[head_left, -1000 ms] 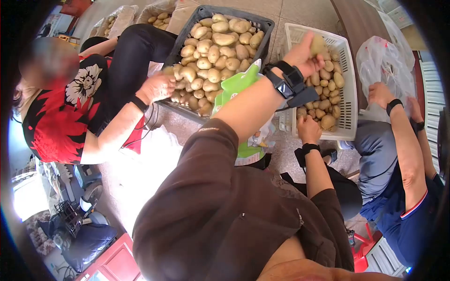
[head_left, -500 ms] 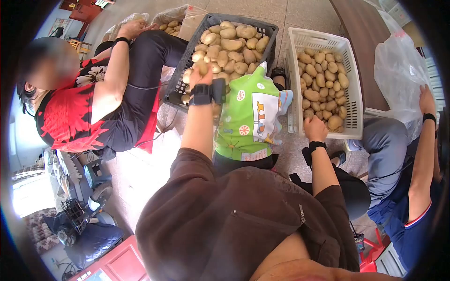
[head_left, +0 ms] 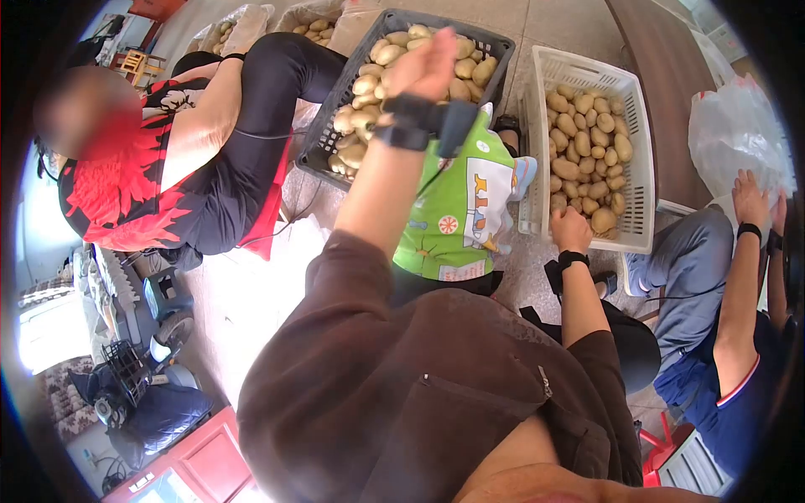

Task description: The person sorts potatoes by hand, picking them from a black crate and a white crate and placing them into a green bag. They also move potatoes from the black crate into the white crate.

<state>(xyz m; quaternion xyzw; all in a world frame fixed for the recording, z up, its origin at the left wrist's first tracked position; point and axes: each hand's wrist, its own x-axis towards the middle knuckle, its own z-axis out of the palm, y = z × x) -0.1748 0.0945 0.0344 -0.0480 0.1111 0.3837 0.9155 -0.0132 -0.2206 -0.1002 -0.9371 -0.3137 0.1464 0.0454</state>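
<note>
Over the black crate [head_left: 320, 159] of potatoes [head_left: 366, 85], my left hand [head_left: 426, 69] is raised, its fingers blurred; whether it holds anything is unclear. A black strap and a dark device sit on that wrist. My right hand [head_left: 571, 228] lies at the near left corner of the white crate [head_left: 647, 168], its fingers curled down beside the potatoes [head_left: 591, 138]; what they close on is hidden. Between the crates a green printed cloth [head_left: 444, 222] covers something in front of me.
A person [head_left: 201, 138] in red and black sits at the left, near bags of potatoes [head_left: 314, 32]. At the right another person's hands [head_left: 750, 197] touch a clear plastic bag [head_left: 734, 126]. A brown tabletop [head_left: 662, 92] stands beyond the white crate.
My left hand has moved up and right across the black crate; the potato seen in it before is not visible there now. The right-hand person's clear bag has dropped lower. My right hand stays at the white crate.
</note>
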